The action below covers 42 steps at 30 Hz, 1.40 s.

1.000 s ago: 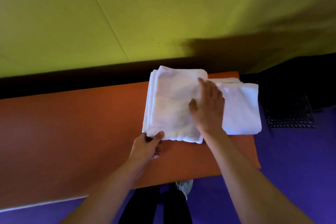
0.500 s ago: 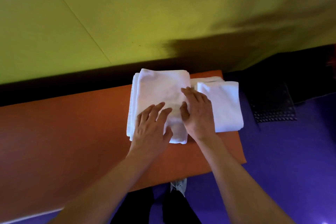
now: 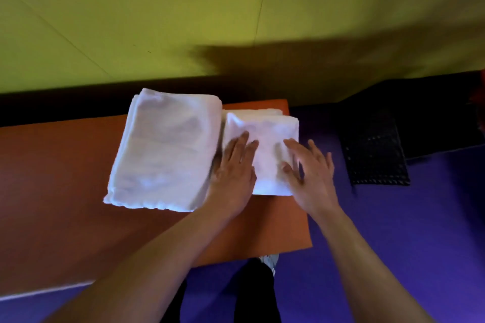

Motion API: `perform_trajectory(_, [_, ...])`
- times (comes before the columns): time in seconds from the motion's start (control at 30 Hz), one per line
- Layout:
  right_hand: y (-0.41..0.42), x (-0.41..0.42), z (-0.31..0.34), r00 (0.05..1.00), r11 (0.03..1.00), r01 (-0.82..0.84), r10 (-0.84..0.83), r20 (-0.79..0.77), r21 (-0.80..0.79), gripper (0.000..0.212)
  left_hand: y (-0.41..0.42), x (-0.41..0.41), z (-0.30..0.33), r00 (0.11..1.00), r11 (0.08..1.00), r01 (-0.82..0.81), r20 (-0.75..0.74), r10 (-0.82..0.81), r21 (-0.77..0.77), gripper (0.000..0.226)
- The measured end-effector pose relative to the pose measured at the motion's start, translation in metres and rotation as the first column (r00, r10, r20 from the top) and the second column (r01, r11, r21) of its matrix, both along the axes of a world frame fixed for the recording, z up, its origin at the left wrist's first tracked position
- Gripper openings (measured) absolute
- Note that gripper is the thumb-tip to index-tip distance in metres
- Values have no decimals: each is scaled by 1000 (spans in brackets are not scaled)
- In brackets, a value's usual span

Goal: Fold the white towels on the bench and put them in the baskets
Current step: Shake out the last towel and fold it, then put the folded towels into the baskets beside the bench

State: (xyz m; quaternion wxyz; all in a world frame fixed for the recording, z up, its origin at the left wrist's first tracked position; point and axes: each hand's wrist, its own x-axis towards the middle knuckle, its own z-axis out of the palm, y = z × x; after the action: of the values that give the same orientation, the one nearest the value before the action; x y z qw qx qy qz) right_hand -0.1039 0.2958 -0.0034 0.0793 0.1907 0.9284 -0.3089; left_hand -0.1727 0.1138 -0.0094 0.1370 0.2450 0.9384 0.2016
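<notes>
Both hands moved onto right towel (image 3: pixel 265 136) | orange bench (image 3: pixel 65 178), purple floor (image 3: pixel 393 231)

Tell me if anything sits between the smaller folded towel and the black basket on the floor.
Nothing visible does. The smaller folded towel lies at the bench's right end under both hands, and only bare purple floor separates it from the black basket.

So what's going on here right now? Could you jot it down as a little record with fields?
surface: orange bench
larger folded towel: lies flat on the bench, left of the other
smaller folded towel: near the bench's right end
left hand: flat, fingers straight, on the smaller towel's left edge
right hand: open, fingers spread at its right edge
black basket: on the purple floor, right of the bench
</notes>
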Motion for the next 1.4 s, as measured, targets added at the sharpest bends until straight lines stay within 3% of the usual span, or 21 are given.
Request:
perform_trajectory(0.13, [10, 10, -23, 990, 969, -142, 143, -8, -202, 54, 9, 10, -36, 996, 994, -48, 80, 40, 95, 57])
perform_trajectory(0.37, [50, 27, -38, 970, 961, -203, 171, -174, -188, 52, 39, 31, -38, 989, 981, -66, 142, 40, 182, 56])
perform_trajectory(0.47, [70, 26, -37, 973, 938, -219, 190, -130, -267, 51, 49, 35, -41, 993, 981, 2, 117, -25, 194, 50])
perform_trajectory(0.53, [75, 17, -35, 970, 918, -241, 236, -57, -315, 54, 45, 32, -43, 995, 992, 12, 97, -25, 129, 49])
perform_trajectory(0.67, [69, -11, -39, 901, 883, -399, 427, 73, -248, 83, 29, 20, -46, 999, 993, -28, 31, 32, -118, 56])
perform_trajectory(0.8, [71, -11, -50, 891, 893, -419, 439, 114, -165, 89, 38, 23, -49, 996, 975, -91, -17, 89, -204, 55])
perform_trajectory(1.0, [76, -9, -52, 909, 892, -379, 409, 84, -246, 96, 43, 20, -54, 967, 986, -97, 248, 60, 139, 55])
perform_trajectory(1.2, [64, -5, -72, 968, 884, -239, 251, -24, -402, 101, 46, 17, -65, 971, 957, -134, 228, 74, 257, 57])
perform_trajectory(1.4, [52, -1, -86, 974, 898, -192, 123, -193, -396, 93, 42, 13, -70, 964, 907, -208, 234, 128, 365, 59])
